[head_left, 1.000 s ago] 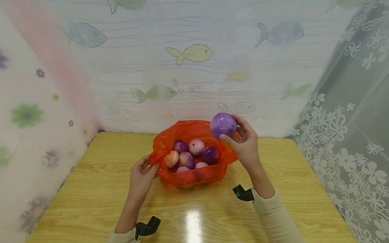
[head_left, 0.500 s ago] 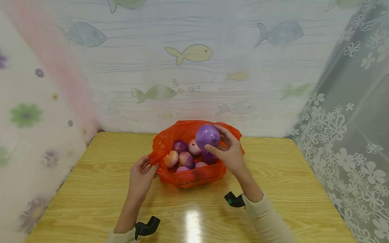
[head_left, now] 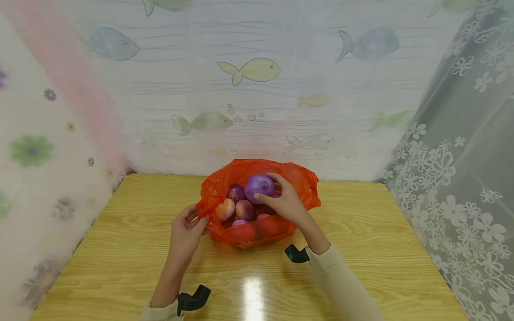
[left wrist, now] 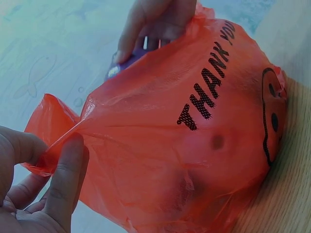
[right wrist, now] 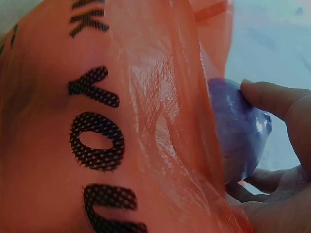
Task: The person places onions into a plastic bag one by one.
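Note:
My right hand [head_left: 284,201] holds a glossy, round purple onion [head_left: 258,187] with a small nub, thumb on one side and fingers on the other. The onion is at the mouth of a red plastic bag [head_left: 250,238], above the pieces inside. In the right wrist view the bag's edge hides part of the onion [right wrist: 238,126]. My left hand [head_left: 187,232] pinches the bag's left rim between thumb and fingers. Inside lie several round purple, pinkish and orange-tinted pieces [head_left: 245,210], like onions or fruit. Black "THANK YOU" lettering marks the bag's front [left wrist: 204,97].
The bag stands on a light wooden table [head_left: 120,249], near its back edge. Behind it hangs a pale cloth [head_left: 257,98] printed with fish. A grey curtain with white flowers [head_left: 462,214] borders the right side. Each wrist carries a black camera mount [head_left: 296,253].
My right hand has carried the onion left and down, from the bag's right rim to over the pieces inside. My left hand keeps its pinch on the bag.

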Demonstrator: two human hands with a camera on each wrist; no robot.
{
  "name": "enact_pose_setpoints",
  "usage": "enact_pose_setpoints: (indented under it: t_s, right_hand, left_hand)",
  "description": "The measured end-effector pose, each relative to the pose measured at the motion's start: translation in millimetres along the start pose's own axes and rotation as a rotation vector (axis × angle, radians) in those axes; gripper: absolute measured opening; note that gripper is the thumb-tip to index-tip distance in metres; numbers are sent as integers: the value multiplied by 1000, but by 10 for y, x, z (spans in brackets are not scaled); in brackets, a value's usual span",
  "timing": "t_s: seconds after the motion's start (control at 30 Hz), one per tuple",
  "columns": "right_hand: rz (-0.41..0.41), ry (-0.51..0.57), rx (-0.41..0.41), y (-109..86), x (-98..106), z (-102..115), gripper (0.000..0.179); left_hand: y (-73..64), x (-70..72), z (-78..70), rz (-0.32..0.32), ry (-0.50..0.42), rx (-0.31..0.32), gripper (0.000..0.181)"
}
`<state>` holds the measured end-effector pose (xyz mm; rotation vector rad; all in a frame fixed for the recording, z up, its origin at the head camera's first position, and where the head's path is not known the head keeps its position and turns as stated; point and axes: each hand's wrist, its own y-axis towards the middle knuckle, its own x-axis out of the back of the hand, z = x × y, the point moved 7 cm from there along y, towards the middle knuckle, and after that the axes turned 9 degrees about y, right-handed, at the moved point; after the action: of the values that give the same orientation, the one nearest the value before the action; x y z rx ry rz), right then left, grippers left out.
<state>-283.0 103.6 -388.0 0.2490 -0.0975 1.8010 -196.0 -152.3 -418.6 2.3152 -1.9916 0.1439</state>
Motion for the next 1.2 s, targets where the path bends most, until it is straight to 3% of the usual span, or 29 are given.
enact_pose_setpoints:
  t_s: [0.27,0.53,1.2]
  right_hand:
    - [1,-71,-29,221,-90,-75,72]
    - [-26,-65,12,339,-110,-143,75]
    - [-28,18,50,304,-153,-121,68]
  left_hand:
    - [-4,4,-9,5,6,4,36]
    - [-1,9,-13,5,8,5,36]
    - [-10,34,-8,1,8,0,36]
